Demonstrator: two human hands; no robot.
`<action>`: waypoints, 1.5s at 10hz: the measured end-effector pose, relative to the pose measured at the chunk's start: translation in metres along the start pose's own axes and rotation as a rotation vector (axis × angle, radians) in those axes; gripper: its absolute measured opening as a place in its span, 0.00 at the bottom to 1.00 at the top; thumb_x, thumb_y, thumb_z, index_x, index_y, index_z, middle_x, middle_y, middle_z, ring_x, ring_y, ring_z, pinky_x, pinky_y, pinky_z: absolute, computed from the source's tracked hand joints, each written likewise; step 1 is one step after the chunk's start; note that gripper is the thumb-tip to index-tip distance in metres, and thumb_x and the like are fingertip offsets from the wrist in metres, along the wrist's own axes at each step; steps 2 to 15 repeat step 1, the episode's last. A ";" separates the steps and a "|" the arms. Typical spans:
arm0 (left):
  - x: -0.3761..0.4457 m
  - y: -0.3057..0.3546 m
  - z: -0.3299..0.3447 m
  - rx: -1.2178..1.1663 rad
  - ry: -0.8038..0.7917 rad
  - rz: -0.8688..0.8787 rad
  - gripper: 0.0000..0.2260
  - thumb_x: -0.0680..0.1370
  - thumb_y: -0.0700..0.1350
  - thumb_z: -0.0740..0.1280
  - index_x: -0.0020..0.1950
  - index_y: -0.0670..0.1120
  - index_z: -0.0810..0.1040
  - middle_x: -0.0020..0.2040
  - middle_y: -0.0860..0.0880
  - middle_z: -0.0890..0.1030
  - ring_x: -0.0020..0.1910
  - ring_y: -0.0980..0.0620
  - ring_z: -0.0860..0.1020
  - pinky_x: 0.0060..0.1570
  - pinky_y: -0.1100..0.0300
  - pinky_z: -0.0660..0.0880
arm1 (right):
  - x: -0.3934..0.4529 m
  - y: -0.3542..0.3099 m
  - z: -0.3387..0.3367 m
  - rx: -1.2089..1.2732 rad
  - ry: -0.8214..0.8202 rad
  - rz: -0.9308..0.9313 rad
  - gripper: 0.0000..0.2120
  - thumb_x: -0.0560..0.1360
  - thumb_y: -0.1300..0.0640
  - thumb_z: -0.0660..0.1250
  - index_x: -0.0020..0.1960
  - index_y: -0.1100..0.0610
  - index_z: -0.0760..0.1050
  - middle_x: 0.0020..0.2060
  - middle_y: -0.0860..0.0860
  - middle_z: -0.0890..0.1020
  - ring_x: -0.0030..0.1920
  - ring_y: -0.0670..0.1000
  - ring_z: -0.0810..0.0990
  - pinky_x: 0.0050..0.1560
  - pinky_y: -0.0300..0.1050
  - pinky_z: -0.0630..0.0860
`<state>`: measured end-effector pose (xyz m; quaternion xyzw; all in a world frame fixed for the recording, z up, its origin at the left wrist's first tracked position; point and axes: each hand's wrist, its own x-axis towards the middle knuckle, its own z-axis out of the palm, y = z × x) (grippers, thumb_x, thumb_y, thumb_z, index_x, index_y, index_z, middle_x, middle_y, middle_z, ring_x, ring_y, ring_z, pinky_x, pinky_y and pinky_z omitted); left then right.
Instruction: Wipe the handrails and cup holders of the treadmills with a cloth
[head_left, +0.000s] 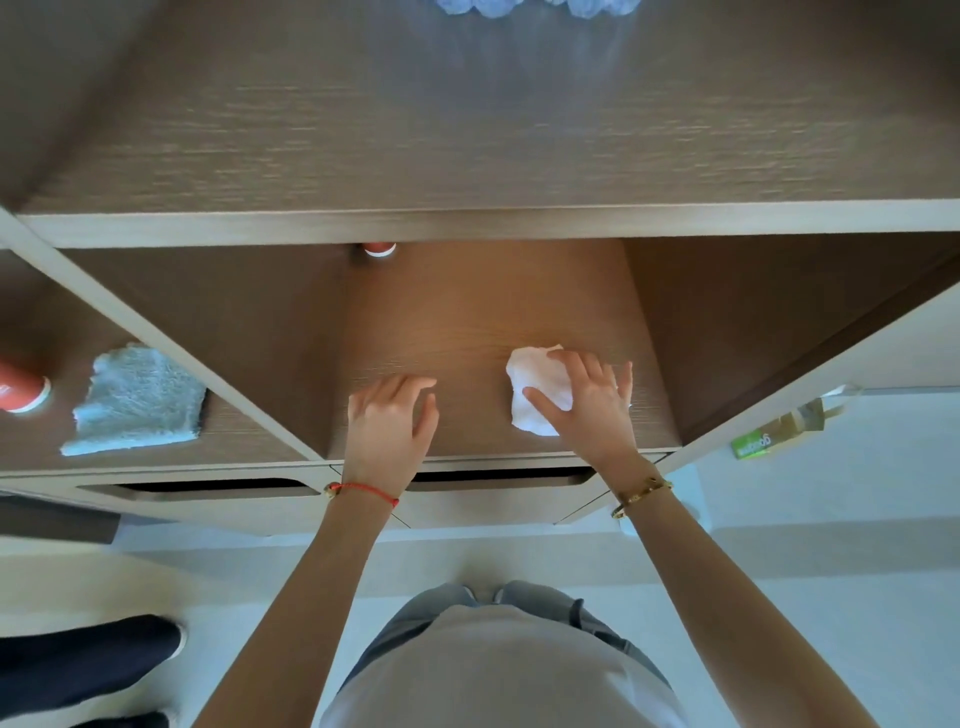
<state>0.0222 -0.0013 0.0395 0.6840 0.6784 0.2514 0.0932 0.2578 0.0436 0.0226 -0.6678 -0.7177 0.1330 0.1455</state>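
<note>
Two hands lie on the wooden shelf (467, 322): the right hand (587, 400) presses spread fingers onto a white cloth (535, 384), the left hand (389, 415) rests relaxed beside it, holding nothing.

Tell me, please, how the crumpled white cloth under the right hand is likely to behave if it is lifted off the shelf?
The crumpled white cloth looks soft and creased, so it would probably go floppy and droop. It seems thin, so likely light. The right hand presses it on the smooth brown wooden shelf, where it may slide easily.
</note>
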 end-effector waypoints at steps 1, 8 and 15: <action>-0.003 0.001 -0.007 -0.019 0.057 0.008 0.08 0.78 0.40 0.67 0.54 0.47 0.82 0.51 0.50 0.84 0.52 0.47 0.80 0.59 0.50 0.69 | -0.011 -0.001 -0.018 0.118 0.065 -0.035 0.23 0.77 0.44 0.66 0.68 0.53 0.71 0.62 0.50 0.76 0.62 0.54 0.73 0.70 0.56 0.61; -0.003 0.001 -0.007 -0.019 0.057 0.008 0.08 0.78 0.40 0.67 0.54 0.47 0.82 0.51 0.50 0.84 0.52 0.47 0.80 0.59 0.50 0.69 | -0.011 -0.001 -0.018 0.118 0.065 -0.035 0.23 0.77 0.44 0.66 0.68 0.53 0.71 0.62 0.50 0.76 0.62 0.54 0.73 0.70 0.56 0.61; -0.003 0.001 -0.007 -0.019 0.057 0.008 0.08 0.78 0.40 0.67 0.54 0.47 0.82 0.51 0.50 0.84 0.52 0.47 0.80 0.59 0.50 0.69 | -0.011 -0.001 -0.018 0.118 0.065 -0.035 0.23 0.77 0.44 0.66 0.68 0.53 0.71 0.62 0.50 0.76 0.62 0.54 0.73 0.70 0.56 0.61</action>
